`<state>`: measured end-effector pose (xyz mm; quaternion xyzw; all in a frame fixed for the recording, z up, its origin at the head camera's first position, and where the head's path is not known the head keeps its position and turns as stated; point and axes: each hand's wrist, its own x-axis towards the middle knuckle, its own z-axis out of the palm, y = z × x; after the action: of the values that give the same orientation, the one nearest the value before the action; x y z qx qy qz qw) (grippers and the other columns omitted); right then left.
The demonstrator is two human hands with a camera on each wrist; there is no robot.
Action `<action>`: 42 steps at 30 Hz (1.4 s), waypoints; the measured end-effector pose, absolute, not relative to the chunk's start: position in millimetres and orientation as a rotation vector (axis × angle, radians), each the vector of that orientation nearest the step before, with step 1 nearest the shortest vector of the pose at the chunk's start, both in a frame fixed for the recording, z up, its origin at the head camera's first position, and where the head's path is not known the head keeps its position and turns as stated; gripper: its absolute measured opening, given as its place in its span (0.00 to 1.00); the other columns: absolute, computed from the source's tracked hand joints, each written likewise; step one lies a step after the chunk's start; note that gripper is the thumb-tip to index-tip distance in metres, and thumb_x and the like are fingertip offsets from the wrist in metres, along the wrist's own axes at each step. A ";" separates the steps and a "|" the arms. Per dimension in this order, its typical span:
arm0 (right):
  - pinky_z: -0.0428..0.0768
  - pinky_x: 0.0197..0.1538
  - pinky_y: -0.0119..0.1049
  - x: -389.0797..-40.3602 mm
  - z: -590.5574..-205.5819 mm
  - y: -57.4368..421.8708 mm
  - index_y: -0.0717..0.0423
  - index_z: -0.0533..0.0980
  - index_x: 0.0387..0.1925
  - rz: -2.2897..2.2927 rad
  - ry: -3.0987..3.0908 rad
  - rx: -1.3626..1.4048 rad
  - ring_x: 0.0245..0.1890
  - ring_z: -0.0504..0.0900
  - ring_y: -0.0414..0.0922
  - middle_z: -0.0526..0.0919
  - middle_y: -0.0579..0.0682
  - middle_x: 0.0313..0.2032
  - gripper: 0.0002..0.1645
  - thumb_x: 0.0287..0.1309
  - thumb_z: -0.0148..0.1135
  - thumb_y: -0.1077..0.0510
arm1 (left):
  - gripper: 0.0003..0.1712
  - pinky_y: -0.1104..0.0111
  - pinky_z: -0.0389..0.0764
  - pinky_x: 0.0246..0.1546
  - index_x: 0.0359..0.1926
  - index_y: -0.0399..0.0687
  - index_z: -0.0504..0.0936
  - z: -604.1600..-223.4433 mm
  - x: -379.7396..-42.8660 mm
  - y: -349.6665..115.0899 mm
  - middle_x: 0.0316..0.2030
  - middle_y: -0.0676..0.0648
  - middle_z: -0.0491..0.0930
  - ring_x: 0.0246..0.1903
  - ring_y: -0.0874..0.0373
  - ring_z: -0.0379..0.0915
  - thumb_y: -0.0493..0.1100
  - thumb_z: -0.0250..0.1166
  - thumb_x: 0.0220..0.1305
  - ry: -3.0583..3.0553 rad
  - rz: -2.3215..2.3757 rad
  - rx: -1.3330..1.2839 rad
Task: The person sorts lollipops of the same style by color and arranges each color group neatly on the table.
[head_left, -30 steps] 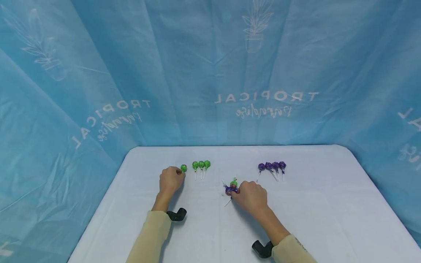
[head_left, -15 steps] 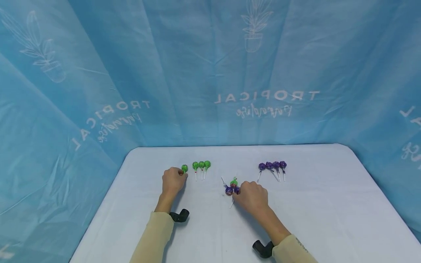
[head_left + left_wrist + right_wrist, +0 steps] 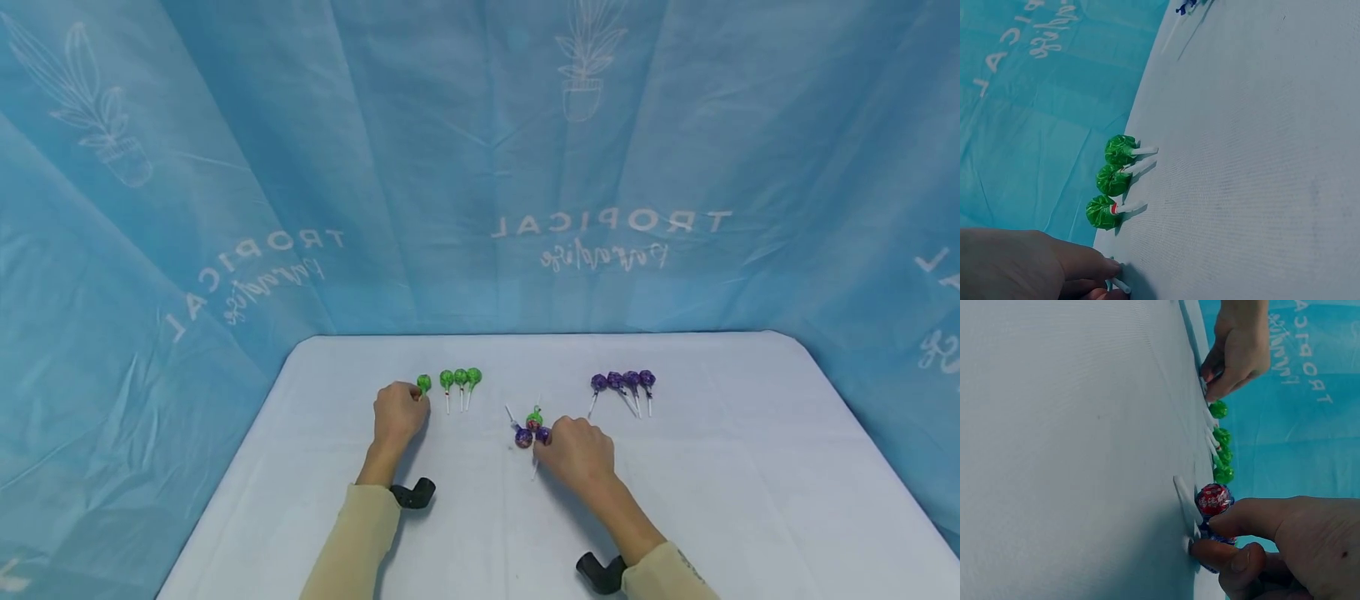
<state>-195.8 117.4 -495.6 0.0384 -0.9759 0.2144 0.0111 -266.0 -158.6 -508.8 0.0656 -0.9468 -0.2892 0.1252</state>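
Note:
My left hand (image 3: 400, 415) pinches a green-wrapped lollipop (image 3: 423, 383) by its stick, just left of three green lollipops (image 3: 461, 377) in a row. The left wrist view shows that pinched stick (image 3: 1121, 285) between thumb and finger. At mid-table, my right hand (image 3: 577, 452) holds a purple lollipop (image 3: 543, 435) between thumb and finger, its stick pointing toward me. Beside it lie another purple lollipop (image 3: 522, 437) and a green one (image 3: 534, 422), their sticks pointing away. In the right wrist view, fingers partly cover the held purple wrapper.
Several purple lollipops (image 3: 632, 380) lie in a row at the back right, sticks toward me. Everything rests on a white-covered table (image 3: 750, 467). A blue printed curtain (image 3: 420, 167) hangs behind and along both sides.
My left hand has shifted slightly right with its green lollipop, nearer the green row. The purple lollipop in my right hand has turned, its stick swinging from lower left to nearly straight toward me.

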 end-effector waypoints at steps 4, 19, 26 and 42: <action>0.53 0.14 0.34 -196.9 -496.7 118.1 0.48 0.63 0.04 0.705 -3.041 0.101 0.10 0.58 0.39 0.56 0.39 0.06 0.29 0.51 0.68 0.48 | 0.10 0.59 0.79 0.29 0.36 0.33 0.86 -508.4 -266.4 -158.4 0.28 0.42 0.83 0.27 0.52 0.78 0.36 0.68 0.54 -2.753 -0.850 0.192; 0.56 0.14 0.34 -196.1 -497.9 116.2 0.49 0.68 0.05 0.714 -3.051 0.093 0.10 0.62 0.40 0.61 0.42 0.06 0.26 0.51 0.68 0.50 | 0.10 0.58 0.80 0.31 0.37 0.33 0.87 -512.5 -267.6 -150.6 0.28 0.42 0.83 0.30 0.50 0.80 0.36 0.67 0.54 -2.732 -0.868 0.218; 0.55 0.14 0.34 -196.2 -499.5 116.0 0.49 0.66 0.05 0.701 -3.039 0.065 0.10 0.61 0.40 0.60 0.42 0.06 0.26 0.50 0.68 0.51 | 0.10 0.58 0.80 0.31 0.37 0.33 0.86 -512.6 -268.8 -147.0 0.29 0.42 0.83 0.31 0.50 0.79 0.36 0.68 0.54 -2.735 -0.872 0.192; 0.54 0.14 0.34 -195.7 -500.4 120.3 0.48 0.65 0.04 0.728 -3.014 0.060 0.10 0.59 0.39 0.57 0.38 0.04 0.27 0.50 0.67 0.51 | 0.13 0.59 0.78 0.31 0.38 0.35 0.86 -510.6 -267.2 -149.3 0.30 0.42 0.83 0.30 0.51 0.77 0.40 0.68 0.54 -2.763 -0.904 0.256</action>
<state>-195.7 120.3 -500.4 0.0193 -0.9717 0.2346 0.0202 -267.2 -149.3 -510.6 0.0872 -0.9408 -0.3080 0.1113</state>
